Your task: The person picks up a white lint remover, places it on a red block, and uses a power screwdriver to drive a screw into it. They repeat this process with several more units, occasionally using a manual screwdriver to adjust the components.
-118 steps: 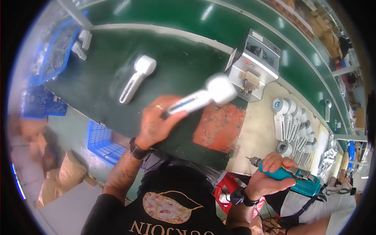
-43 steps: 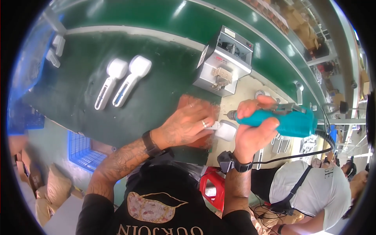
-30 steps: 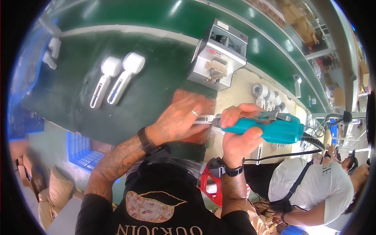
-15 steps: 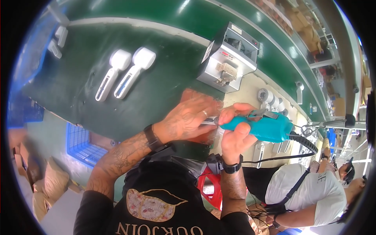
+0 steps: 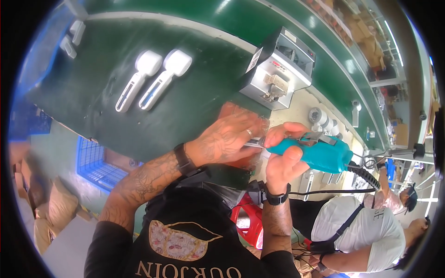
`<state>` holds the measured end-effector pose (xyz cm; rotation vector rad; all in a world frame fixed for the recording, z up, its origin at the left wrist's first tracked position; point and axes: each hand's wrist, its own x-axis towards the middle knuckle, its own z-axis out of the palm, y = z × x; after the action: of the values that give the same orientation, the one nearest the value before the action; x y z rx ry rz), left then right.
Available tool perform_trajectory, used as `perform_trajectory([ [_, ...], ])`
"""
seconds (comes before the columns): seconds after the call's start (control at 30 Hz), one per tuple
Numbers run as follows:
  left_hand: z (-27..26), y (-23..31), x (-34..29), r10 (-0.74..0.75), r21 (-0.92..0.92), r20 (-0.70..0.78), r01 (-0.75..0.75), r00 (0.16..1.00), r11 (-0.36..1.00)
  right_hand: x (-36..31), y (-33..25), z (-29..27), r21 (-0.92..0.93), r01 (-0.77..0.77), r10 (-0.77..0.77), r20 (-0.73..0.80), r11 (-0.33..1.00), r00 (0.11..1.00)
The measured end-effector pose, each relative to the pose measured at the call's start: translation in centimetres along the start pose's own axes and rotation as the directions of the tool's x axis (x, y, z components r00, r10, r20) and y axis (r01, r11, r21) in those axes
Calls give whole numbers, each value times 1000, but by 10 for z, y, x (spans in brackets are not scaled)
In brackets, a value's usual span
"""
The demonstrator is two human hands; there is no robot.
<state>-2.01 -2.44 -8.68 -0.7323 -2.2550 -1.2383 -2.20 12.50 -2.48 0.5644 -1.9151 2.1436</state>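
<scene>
Your left hand (image 5: 226, 140) curls its fingers over a slim white handle (image 5: 253, 142), centre of the frame. Your right hand (image 5: 282, 170) wraps its fingers around the teal power driver (image 5: 321, 154), nose against the handle; bit contact is hidden. The red mat (image 5: 231, 110) lies beneath. Two white devices (image 5: 178, 63) lie upper left; the grey machine (image 5: 283, 69) stands upper right.

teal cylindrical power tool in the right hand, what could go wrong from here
The teal cylindrical power tool in the right hand points at the white slotted handle in the left hand; a slip might scratch it or nick that hand. The black coiled cable at the tool's rear could snag.
</scene>
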Motion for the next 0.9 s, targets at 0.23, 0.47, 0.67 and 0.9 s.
perform_trajectory([
  [0.23,-3,0,1,7,-13,15,-7,1000,1000,1,-2,2,-5,20,-20,13,1000,1000],
  [0.47,0,-1,0,15,-16,-1,-15,1000,1000,2,-4,2,-27,-17,16,-30,999,999],
  [0.67,0,-1,0,13,-5,-3,-13,1000,1000,1,0,3,-53,3,-3,4,999,1000],
  [0.9,0,-1,-1,6,-17,7,-6,1000,1000,0,6,4,-18,16,-16,-3,1000,1000],
])
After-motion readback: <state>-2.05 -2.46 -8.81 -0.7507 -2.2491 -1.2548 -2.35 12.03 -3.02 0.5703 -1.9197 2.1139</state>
